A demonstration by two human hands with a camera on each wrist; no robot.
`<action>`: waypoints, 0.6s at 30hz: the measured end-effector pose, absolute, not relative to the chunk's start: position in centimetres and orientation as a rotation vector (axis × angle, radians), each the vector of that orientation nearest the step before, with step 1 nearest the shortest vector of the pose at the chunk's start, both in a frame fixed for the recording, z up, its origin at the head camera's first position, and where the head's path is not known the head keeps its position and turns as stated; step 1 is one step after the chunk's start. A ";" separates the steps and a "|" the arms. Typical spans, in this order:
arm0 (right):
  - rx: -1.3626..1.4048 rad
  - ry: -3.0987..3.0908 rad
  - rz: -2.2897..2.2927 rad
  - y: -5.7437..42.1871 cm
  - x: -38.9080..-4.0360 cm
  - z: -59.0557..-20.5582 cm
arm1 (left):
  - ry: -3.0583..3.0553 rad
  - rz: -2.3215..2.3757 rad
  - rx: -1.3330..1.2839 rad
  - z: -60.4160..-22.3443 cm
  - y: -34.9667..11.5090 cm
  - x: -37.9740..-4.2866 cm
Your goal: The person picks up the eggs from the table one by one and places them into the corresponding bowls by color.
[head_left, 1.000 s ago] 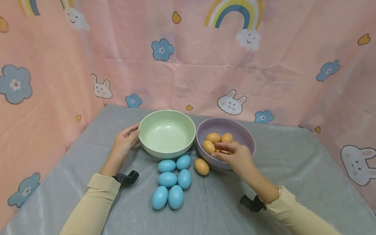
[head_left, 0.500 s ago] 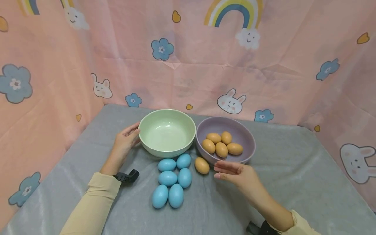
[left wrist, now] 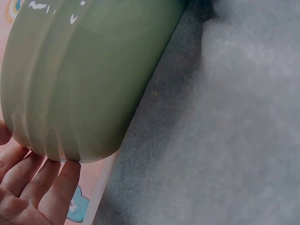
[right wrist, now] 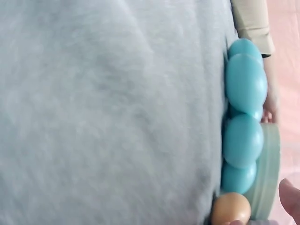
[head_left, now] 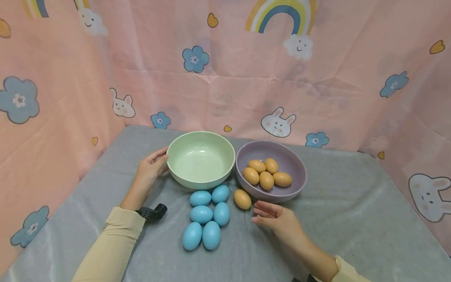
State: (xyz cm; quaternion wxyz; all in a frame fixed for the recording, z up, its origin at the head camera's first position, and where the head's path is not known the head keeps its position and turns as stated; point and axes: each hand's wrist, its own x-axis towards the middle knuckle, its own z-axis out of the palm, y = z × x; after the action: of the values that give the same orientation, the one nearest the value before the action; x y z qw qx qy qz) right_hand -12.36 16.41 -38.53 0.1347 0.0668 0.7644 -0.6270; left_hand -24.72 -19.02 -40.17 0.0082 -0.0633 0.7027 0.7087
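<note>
My left hand (head_left: 149, 170) touches the left side of a pale green bowl (head_left: 201, 162). In the left wrist view its fingers (left wrist: 60, 190) lie fairly straight, tips against the ribbed outer wall. Nothing lies inside that bowl. To its right stands a purple bowl (head_left: 297, 168) with several orange-brown eggs (head_left: 266, 180) in it. One more orange-brown egg (head_left: 242, 199) rests on the cloth in front of the purple bowl. Just right of this egg, my right hand (head_left: 282, 223) is held with fingers extended and a gap before the thumb, holding nothing.
Several light blue eggs (head_left: 201, 214) lie in paired rows on the grey cloth (head_left: 253, 254), in front of the green bowl. A pink curtain (head_left: 225, 90) with printed rabbits and flowers hangs around the table. Black cameras, such as the left one (head_left: 153, 212), sit at the wrists.
My right hand has drawn back from over the purple bowl, toward the front, and come down beside the lone orange-brown egg. The left hand and both bowls have stayed put.
</note>
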 end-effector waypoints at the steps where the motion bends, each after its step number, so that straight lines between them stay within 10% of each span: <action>1: 0.198 2.209 -1.826 16.3 -12.4 -38.7 | 2.195 2.216 -0.199 -40.2 -19.0 -24.7; 18: 0.213 2.163 -1.864 15.4 -13.7 -39.7 | 2.210 2.215 -0.178 -40.4 -19.1 -24.9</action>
State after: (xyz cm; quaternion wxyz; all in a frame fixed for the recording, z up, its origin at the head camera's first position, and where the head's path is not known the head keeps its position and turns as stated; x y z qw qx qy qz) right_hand -13.73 15.42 -39.73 0.1386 0.0736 0.7481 -0.6448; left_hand -24.90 -19.11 -40.38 0.0040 -0.0569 0.7052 0.7067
